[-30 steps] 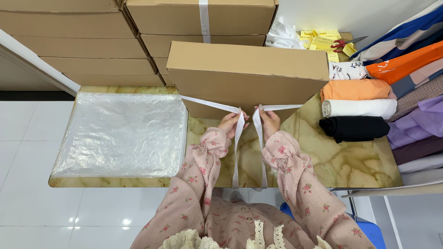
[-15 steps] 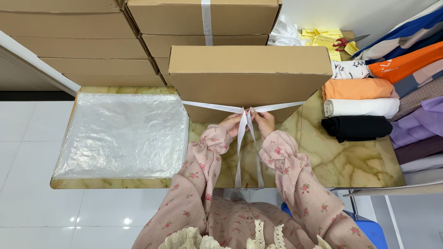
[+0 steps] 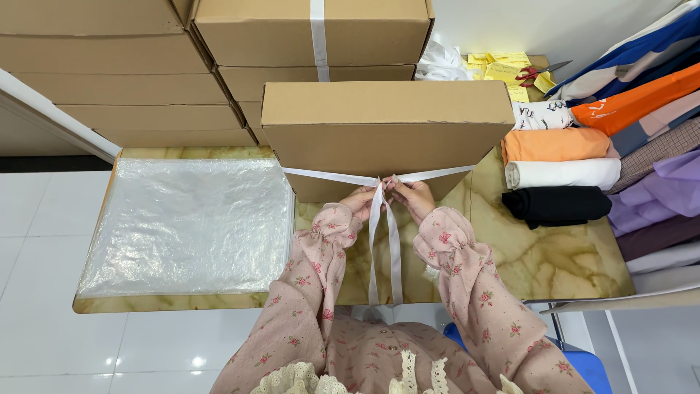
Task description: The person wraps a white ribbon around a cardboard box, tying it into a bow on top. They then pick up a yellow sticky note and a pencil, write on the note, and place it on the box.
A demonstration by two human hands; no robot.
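Hands meet at the box [image 3: 386, 135] front: left hand [image 3: 361, 202] and right hand [image 3: 412, 195] each pinch the white ribbon [image 3: 384, 241], its ends hanging below the box.

Your fingertips hide the knot of the white strap [image 3: 384, 241] at the box front. At three o'clock, the picture's edge cuts the folded clothes [image 3: 656, 95]. At twelve o'clock, it cuts the stacked cartons [image 3: 131, 66].

Both arms wear long sleeves of dusty-pink fabric printed with small red flowers and green leaves, gathered into ruffled cuffs at the wrists. At six o'clock, cream lace trim edges the front, with what may be small buttons
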